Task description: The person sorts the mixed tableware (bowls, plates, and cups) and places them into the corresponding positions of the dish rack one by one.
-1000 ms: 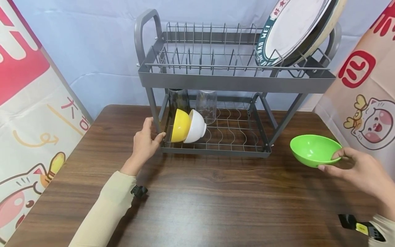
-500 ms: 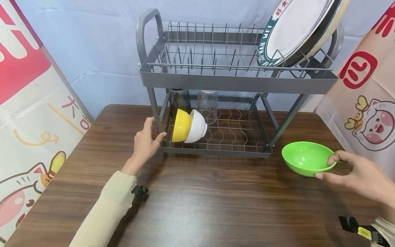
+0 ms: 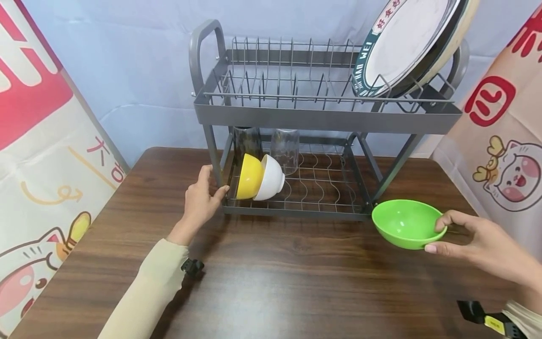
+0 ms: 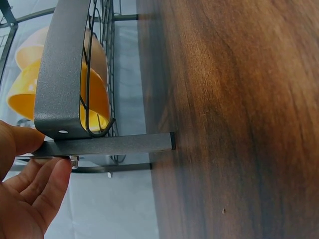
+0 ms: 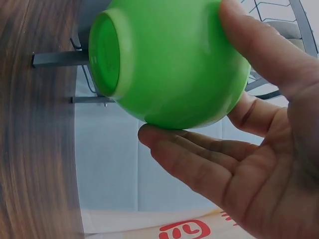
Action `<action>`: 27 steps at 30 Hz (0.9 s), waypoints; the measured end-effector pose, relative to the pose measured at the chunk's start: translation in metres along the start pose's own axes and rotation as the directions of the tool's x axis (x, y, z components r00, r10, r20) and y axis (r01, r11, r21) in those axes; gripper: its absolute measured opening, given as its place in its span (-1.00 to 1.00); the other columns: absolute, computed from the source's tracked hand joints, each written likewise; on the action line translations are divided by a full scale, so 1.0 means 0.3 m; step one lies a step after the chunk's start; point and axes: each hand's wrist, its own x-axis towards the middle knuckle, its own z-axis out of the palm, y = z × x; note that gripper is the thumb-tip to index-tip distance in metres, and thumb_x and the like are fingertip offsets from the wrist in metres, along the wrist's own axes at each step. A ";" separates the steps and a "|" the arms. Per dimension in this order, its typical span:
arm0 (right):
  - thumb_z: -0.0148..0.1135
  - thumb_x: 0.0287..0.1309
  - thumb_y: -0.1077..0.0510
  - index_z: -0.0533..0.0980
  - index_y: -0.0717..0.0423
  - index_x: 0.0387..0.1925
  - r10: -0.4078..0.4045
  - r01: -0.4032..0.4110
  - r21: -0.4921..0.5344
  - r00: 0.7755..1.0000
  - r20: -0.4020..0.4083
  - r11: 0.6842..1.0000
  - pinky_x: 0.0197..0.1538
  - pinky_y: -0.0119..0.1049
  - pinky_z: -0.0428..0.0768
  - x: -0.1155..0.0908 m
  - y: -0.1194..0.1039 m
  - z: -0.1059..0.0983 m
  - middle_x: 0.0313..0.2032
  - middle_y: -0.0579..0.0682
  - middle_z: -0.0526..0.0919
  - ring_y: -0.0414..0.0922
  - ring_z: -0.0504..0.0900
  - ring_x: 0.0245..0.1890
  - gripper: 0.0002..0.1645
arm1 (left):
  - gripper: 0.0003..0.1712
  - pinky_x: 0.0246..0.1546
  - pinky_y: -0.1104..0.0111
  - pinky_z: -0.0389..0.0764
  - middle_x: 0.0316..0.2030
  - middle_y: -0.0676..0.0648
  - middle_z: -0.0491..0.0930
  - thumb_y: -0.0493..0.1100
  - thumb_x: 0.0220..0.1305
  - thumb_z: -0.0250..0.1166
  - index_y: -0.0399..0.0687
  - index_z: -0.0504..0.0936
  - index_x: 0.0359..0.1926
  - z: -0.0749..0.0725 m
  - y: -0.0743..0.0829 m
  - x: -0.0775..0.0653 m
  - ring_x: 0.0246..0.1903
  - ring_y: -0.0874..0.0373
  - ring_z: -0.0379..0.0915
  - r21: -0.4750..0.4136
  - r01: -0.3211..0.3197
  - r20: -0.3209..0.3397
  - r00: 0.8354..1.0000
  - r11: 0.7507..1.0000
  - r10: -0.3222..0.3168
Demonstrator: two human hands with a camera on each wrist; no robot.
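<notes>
A green bowl (image 3: 406, 223) is off the table at the rack's lower right corner, its opening facing up and tilted toward the head camera. My right hand (image 3: 478, 245) pinches its right rim between thumb and fingers; the right wrist view shows the green bowl's underside (image 5: 169, 59) and foot. At the left, my left hand (image 3: 199, 202) holds the front leg of the grey two-tier dish rack (image 3: 326, 117), thumb on one side and fingers on the other (image 4: 52, 184). On the lower tier, a yellow bowl (image 3: 250, 176) and a white bowl (image 3: 271, 179) lean on their sides, nested together.
Behind the small bowls stand a dark glass (image 3: 247, 141) and a clear glass (image 3: 285, 150). Large plates (image 3: 406, 47) lean at the upper tier's right end. The rack stands on a wooden table (image 3: 271, 273), with printed cloths (image 3: 504, 155) at the sides.
My right hand has carried the green bowl leftward and a little closer to the front, up to the rack's right corner. The left hand keeps its hold on the rack leg.
</notes>
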 end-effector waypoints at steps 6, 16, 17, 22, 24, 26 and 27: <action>0.57 -0.32 0.21 0.46 -0.13 -0.35 -0.042 0.042 0.021 0.999 -0.019 0.999 -0.31 -0.56 0.23 0.012 -0.028 0.015 -0.40 -0.18 0.56 -0.33 0.39 -0.33 -0.53 | -0.49 -0.45 0.05 0.46 -0.43 -0.15 0.61 -0.24 0.12 0.36 -0.08 0.30 0.02 -0.003 0.003 0.002 -0.52 0.00 0.58 0.000 -0.007 -0.006 1.000 1.000 0.007; 0.61 -0.45 0.29 0.50 -0.06 -0.27 -0.170 0.174 0.049 0.982 -0.084 0.983 -0.23 -0.63 0.31 0.046 -0.097 0.064 -0.31 -0.18 0.58 -0.40 0.46 -0.25 -0.41 | -0.49 -0.46 0.07 0.44 -0.44 -0.14 0.61 -0.25 0.12 0.36 -0.08 0.30 0.02 -0.003 0.004 -0.001 -0.54 0.01 0.58 -0.004 0.003 -0.005 1.000 1.000 -0.003; 0.61 -0.46 0.28 0.51 -0.06 -0.26 -0.181 0.186 0.044 0.979 -0.093 0.982 -0.21 -0.64 0.31 0.052 -0.103 0.069 -0.30 -0.18 0.59 -0.41 0.46 -0.23 -0.39 | -0.49 -0.47 0.08 0.44 -0.43 -0.14 0.61 -0.25 0.12 0.36 -0.07 0.30 0.02 -0.004 0.005 -0.002 -0.54 0.01 0.57 -0.002 0.004 -0.004 1.000 1.000 -0.004; 0.63 -0.51 0.29 0.54 -0.03 -0.23 -0.204 0.214 0.050 0.968 -0.148 0.976 -0.16 -0.62 0.29 0.082 -0.128 0.097 -0.27 -0.14 0.60 -0.40 0.45 -0.19 -0.36 | -0.49 -0.48 0.09 0.44 -0.42 -0.14 0.62 -0.25 0.12 0.36 -0.06 0.30 0.02 -0.003 0.003 -0.001 -0.55 0.01 0.56 0.003 0.010 0.000 1.000 1.000 -0.010; 0.64 -0.53 0.30 0.55 -0.02 -0.23 -0.211 0.222 0.046 0.962 -0.173 0.974 -0.18 -0.61 0.29 0.096 -0.138 0.110 -0.28 -0.14 0.60 -0.38 0.45 -0.21 -0.35 | -0.49 -0.48 0.09 0.44 -0.41 -0.14 0.62 -0.24 0.12 0.36 -0.06 0.30 0.02 -0.002 0.002 -0.001 -0.55 0.01 0.56 0.003 0.012 0.002 1.000 1.000 -0.012; 0.64 -0.52 0.29 0.54 -0.01 -0.23 -0.213 0.225 0.041 0.958 -0.191 0.973 -0.21 -0.60 0.31 0.109 -0.147 0.123 -0.28 -0.12 0.60 -0.37 0.46 -0.24 -0.35 | -0.49 -0.47 0.08 0.45 -0.41 -0.15 0.62 -0.24 0.12 0.36 -0.06 0.30 0.02 -0.003 0.002 -0.002 -0.54 0.01 0.57 0.003 0.013 -0.002 1.000 1.000 -0.013; 0.64 -0.52 0.28 0.54 -0.01 -0.22 -0.217 0.228 0.035 0.956 -0.198 0.973 -0.23 -0.59 0.31 0.116 -0.152 0.129 -0.27 -0.11 0.59 -0.37 0.46 -0.26 -0.35 | -0.49 -0.47 0.08 0.45 -0.40 -0.14 0.62 -0.24 0.12 0.36 -0.06 0.30 0.02 -0.003 0.002 -0.002 -0.54 0.01 0.57 0.004 0.013 -0.004 1.000 1.000 -0.013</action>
